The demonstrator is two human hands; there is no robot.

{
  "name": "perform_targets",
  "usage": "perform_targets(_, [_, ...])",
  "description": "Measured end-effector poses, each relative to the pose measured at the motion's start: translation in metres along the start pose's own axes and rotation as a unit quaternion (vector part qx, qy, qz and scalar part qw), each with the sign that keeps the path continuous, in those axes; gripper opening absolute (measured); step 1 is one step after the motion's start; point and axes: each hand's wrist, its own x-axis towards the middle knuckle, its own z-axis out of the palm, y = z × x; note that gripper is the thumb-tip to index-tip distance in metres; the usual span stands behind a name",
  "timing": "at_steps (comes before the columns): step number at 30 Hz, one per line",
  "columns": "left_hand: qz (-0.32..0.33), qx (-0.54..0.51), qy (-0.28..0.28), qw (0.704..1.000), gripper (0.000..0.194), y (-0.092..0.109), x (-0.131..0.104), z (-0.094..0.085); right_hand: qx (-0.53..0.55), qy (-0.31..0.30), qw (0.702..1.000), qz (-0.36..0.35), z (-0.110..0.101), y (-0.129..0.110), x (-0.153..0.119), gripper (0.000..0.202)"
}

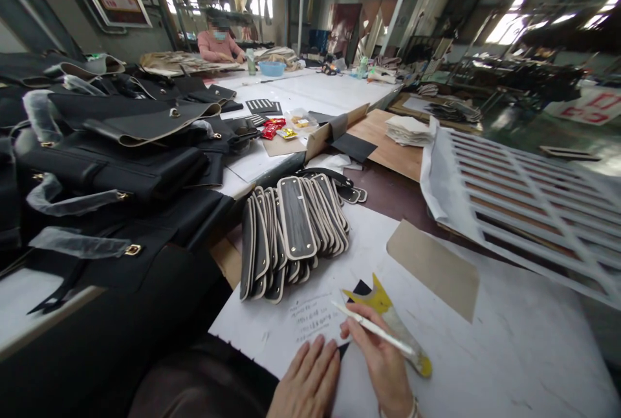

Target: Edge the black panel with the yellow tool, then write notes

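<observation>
My right hand (383,366) grips a thin white brush or stick (373,330) smeared with yellow glue, its tip over a small black leather piece (361,288) on the white paper sheet (485,353). A yellow-stained glue scraper (388,314) lies under the stick. My left hand (305,382) lies flat, fingers together, pressing on the near edge of the black piece. Just beyond, a fanned stack of black oblong leather tabs with pale edges (291,230) rests on the paper.
Black handbags (111,159) are piled at left. A tan card (434,269) lies right of my hands, a white slatted rack (524,204) farther right. Snack packets (276,128) and white paper stacks (410,130) sit mid-table. A person in pink (218,43) works at the far end.
</observation>
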Motion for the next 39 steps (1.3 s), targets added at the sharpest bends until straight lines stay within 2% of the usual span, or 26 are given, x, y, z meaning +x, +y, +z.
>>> perform_targets(3, [-0.021,0.011,0.004,1.0,0.058,0.002,-0.004,0.005,-0.055,-0.025,0.998,-0.031,-0.001,0.02,0.0,0.034])
perform_targets(6, [-0.046,0.028,0.005,0.999,0.039,0.005,-0.003,0.007,-0.142,-0.028,0.983,-0.112,-0.001,0.035,-0.001,0.026])
perform_targets(10, [-0.053,0.028,-0.001,0.998,0.04,0.007,-0.001,0.009,-0.22,0.006,0.948,-0.231,0.001,0.029,-0.003,0.017])
perform_targets(14, [-0.066,0.019,0.01,0.998,0.051,0.005,0.001,0.01,-0.257,0.02,0.919,-0.298,0.007,0.01,-0.007,0.019])
perform_targets(18, [-0.064,0.009,0.016,0.998,0.059,0.002,0.002,0.008,-0.266,0.024,0.916,-0.3,0.01,0.009,-0.008,0.023])
perform_targets(22, [-0.077,0.01,0.014,0.997,0.045,0.004,0.002,0.009,-0.257,0.035,0.928,-0.266,0.009,0.028,-0.01,0.024])
perform_targets(28, [-0.084,0.004,0.014,0.996,0.046,0.006,0.002,0.008,-0.261,0.023,0.931,-0.254,0.007,0.041,-0.011,0.021])
perform_targets(34, [-0.086,0.003,0.02,0.996,0.047,0.005,0.004,0.008,-0.266,0.027,0.926,-0.268,0.008,0.038,-0.012,0.021])
perform_targets(39, [-0.081,0.0,0.026,0.996,0.053,0.002,0.006,0.005,-0.283,0.025,0.91,-0.302,0.011,0.02,-0.01,0.022])
